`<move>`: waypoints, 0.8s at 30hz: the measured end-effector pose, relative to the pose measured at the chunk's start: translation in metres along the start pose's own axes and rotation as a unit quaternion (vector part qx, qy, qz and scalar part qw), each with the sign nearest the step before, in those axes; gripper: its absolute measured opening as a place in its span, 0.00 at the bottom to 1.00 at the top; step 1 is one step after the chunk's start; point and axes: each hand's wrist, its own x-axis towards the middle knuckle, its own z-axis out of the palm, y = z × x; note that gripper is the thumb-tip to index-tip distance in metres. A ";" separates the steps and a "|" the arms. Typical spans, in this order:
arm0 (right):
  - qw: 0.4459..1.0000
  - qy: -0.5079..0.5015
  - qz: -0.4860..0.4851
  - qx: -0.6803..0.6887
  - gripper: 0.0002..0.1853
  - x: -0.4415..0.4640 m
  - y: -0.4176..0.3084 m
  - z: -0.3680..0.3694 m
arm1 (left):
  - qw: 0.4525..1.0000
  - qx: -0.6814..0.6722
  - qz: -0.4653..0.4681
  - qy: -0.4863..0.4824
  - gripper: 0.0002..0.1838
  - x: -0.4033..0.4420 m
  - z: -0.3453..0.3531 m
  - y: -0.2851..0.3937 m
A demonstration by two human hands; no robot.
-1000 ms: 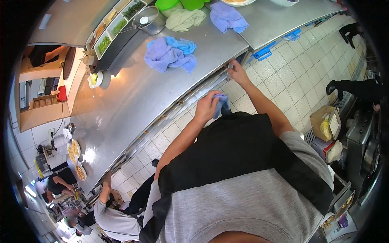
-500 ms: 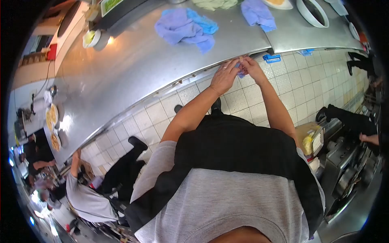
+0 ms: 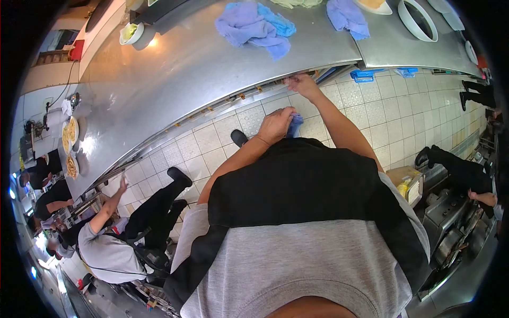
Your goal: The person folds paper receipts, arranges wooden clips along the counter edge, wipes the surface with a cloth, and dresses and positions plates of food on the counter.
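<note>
A small blue-purple cloth [image 3: 296, 125] is bunched in my left hand [image 3: 275, 126], just in front of my black apron [image 3: 297, 183], which I wear over a grey short-sleeved shirt [image 3: 313, 249]. My left fingers are curled round the cloth, pressing it against the palm, and its loose part sticks out on the side toward my right arm. Below lies the pale square-tiled floor [image 3: 366, 98], with a dark shoe [image 3: 239, 138] beside my left forearm.

A little farther out, my right hand [image 3: 302, 86] is at the front edge of the long stainless-steel worktop [image 3: 175, 79], by a narrow opening beneath it. Its fingers are bent; I cannot tell whether they pinch anything. Just to the right, a bright blue plastic piece [image 3: 363, 76] juts from under the edge.

Beyond my hands, on the steel, lies a crumpled blue-purple cloth [image 3: 241, 26] touching a brighter blue cloth [image 3: 278, 20]; another lavender-blue cloth [image 3: 347, 17] lies apart to the right, near a white oval bowl [image 3: 422, 37].

Well off to the left stand a small white bowl with green leaves [image 3: 132, 34] and white plates of brownish food [image 3: 70, 136]. Away on that side, a co-worker in a grey shirt [image 3: 103, 254] reaches an arm toward the worktop.
</note>
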 end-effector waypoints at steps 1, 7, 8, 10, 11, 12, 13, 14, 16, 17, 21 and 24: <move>0.999 -0.011 0.012 0.047 0.18 -0.002 0.002 0.001 | 1.000 -0.003 0.001 0.008 0.10 -0.001 -0.002 0.001; 0.990 -0.022 0.011 0.138 0.13 -0.021 0.000 -0.006 | 1.000 0.005 0.002 -0.001 0.10 0.003 0.000 0.000; 0.991 -0.027 0.001 0.134 0.13 -0.022 0.003 -0.009 | 1.000 0.006 -0.002 -0.007 0.10 0.007 0.001 -0.001; 0.999 -0.014 -0.030 0.030 0.12 -0.027 0.005 -0.015 | 1.000 0.007 -0.009 -0.019 0.10 0.017 0.003 0.000; 0.999 -0.007 -0.044 -0.022 0.11 -0.031 0.007 -0.018 | 1.000 -0.006 0.008 -0.007 0.10 0.023 0.004 0.001; 0.996 0.020 -0.057 -0.071 0.10 -0.037 0.010 -0.022 | 0.999 -0.019 0.026 0.004 0.11 0.030 0.005 0.001; 0.989 0.047 -0.069 -0.120 0.10 -0.045 0.014 -0.027 | 0.998 -0.032 0.046 0.016 0.11 0.039 0.005 0.001; 0.979 0.075 -0.081 -0.170 0.09 -0.053 0.017 -0.033 | 0.997 -0.022 0.069 0.031 0.12 0.048 0.006 0.001; 0.983 0.131 -0.032 -0.127 0.09 -0.071 0.019 -0.039 | 0.992 -0.004 0.114 0.062 0.13 0.067 0.006 0.007; 0.985 0.145 0.000 -0.093 0.09 -0.077 0.022 -0.044 | 0.990 0.015 0.125 0.066 0.13 0.077 0.008 0.006; 0.936 0.228 -0.163 -0.213 0.10 -0.078 0.021 -0.060 | 0.987 0.013 0.140 0.079 0.11 0.096 0.012 0.014; 0.905 0.226 -0.215 -0.290 0.11 -0.069 -0.001 -0.063 | 0.990 -0.010 0.114 0.077 0.11 0.090 0.010 0.018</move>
